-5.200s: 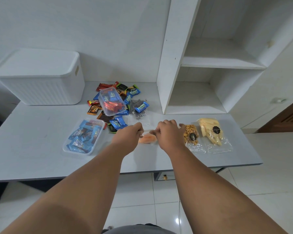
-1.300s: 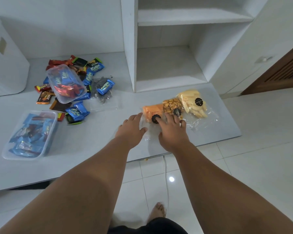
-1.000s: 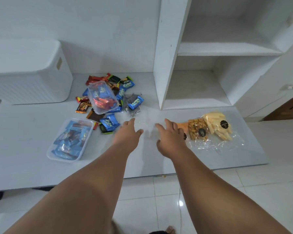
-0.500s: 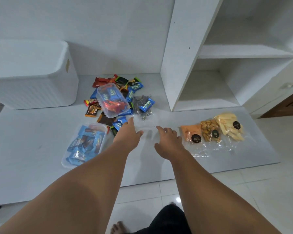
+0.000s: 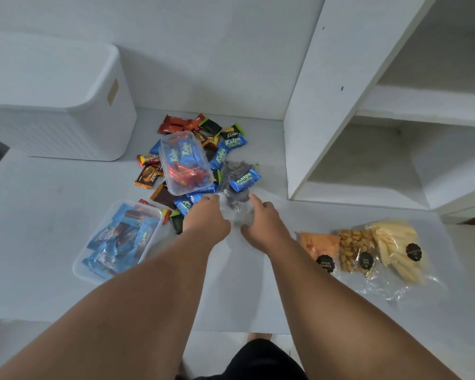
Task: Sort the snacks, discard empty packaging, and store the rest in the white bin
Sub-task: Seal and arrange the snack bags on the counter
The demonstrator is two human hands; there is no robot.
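Observation:
A clear bag of small dark round snacks point(image 5: 235, 207) lies at the near edge of the pile of wrapped snacks point(image 5: 225, 145), with a blue packet point(image 5: 244, 179) on its far end. My left hand point(image 5: 206, 218) grips the bag's left side and my right hand point(image 5: 264, 221) its right side. The white bin point(image 5: 52, 105) stands at the back left with its lid on. One clear tub point(image 5: 184, 163) holding blue and red packets rests tilted on the pile. A second clear tub point(image 5: 118, 239) of blue packets sits at the front left.
Three clear bags lie in a row at the right: orange chips point(image 5: 317, 244), nuts point(image 5: 354, 248) and yellow sticks point(image 5: 395, 245). A white shelf unit point(image 5: 327, 105) stands on the table point(image 5: 39, 215) right behind the pile. The table's front edge runs just below my forearms.
Both hands left the orange bag in the row at the right, moved left and forward to the pile, and closed on the clear bag of dark snacks.

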